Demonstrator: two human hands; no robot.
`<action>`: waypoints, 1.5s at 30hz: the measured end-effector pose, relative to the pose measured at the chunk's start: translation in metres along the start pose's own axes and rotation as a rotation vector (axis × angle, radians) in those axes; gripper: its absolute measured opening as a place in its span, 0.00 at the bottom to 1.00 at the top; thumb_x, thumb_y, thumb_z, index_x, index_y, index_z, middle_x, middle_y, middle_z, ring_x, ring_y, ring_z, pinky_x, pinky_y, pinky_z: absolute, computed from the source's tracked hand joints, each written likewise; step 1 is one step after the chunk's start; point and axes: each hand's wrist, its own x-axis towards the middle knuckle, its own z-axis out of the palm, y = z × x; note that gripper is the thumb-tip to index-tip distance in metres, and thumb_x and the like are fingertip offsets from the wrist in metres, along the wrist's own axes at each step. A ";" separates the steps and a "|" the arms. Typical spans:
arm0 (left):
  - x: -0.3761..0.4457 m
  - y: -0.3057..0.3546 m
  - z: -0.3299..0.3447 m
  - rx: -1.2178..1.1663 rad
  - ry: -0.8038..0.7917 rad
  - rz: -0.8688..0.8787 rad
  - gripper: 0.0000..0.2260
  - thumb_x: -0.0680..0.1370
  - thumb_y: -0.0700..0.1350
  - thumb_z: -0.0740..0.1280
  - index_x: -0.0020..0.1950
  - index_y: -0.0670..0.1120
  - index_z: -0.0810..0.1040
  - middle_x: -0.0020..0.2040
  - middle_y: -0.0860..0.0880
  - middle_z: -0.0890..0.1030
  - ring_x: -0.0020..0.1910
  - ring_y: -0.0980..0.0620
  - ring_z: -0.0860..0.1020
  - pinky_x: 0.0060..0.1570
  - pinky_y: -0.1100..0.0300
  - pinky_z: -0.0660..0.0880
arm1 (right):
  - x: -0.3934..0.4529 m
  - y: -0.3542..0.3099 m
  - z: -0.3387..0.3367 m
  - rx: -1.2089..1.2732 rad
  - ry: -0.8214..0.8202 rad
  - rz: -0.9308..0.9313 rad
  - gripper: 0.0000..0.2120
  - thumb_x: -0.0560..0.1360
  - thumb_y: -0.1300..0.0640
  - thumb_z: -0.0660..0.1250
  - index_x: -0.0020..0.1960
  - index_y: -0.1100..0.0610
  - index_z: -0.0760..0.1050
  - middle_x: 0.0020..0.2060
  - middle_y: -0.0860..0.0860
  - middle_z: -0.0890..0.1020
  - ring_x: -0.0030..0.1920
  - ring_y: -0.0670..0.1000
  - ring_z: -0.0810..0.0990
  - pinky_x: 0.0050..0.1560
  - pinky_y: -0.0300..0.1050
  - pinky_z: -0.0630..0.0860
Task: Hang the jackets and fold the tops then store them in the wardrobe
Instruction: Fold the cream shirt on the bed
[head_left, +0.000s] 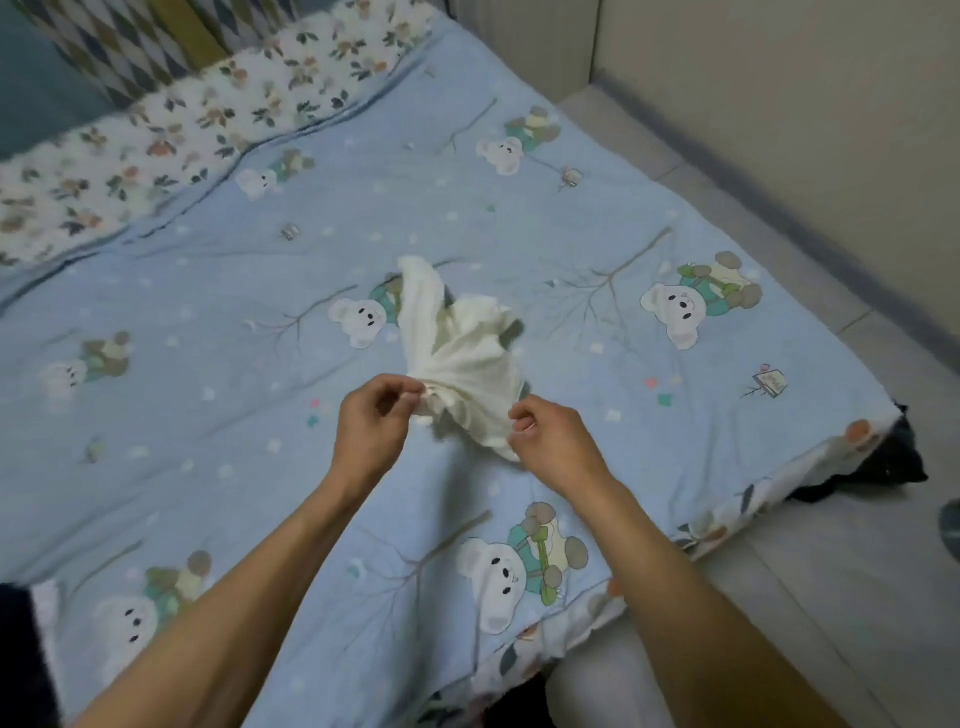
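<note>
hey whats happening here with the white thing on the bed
A person stands at a bed covered in a blue bear-print sheet and holds up a small cream top. The left hand and the right hand each pinch one edge of it, so the top hangs bunched between them above the sheet. It is not folded yet. Something dark lies on the floor by the bed's right corner.

Blue bear-print bed (218, 291), beige wall (805, 130), tiled floor (831, 597).
</note>
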 end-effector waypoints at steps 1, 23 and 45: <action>-0.016 0.007 -0.021 0.000 -0.010 0.012 0.13 0.77 0.34 0.67 0.42 0.52 0.81 0.41 0.56 0.84 0.43 0.56 0.82 0.46 0.66 0.77 | -0.012 -0.018 0.008 -0.011 -0.025 -0.056 0.14 0.74 0.57 0.70 0.60 0.54 0.77 0.52 0.48 0.79 0.51 0.50 0.79 0.55 0.48 0.77; -0.267 -0.046 -0.333 -0.091 -0.279 0.125 0.12 0.75 0.52 0.72 0.56 0.52 0.78 0.46 0.49 0.82 0.44 0.54 0.79 0.45 0.60 0.75 | -0.294 -0.264 0.162 0.034 -0.096 -0.517 0.12 0.80 0.62 0.59 0.43 0.48 0.75 0.37 0.43 0.78 0.37 0.38 0.74 0.39 0.32 0.69; -0.307 0.054 -0.337 0.475 -0.110 0.398 0.02 0.74 0.43 0.72 0.43 0.48 0.85 0.37 0.50 0.83 0.39 0.53 0.80 0.38 0.57 0.73 | -0.325 -0.253 0.138 -0.346 -0.118 -0.630 0.08 0.69 0.58 0.62 0.43 0.56 0.79 0.38 0.52 0.81 0.41 0.53 0.78 0.41 0.46 0.72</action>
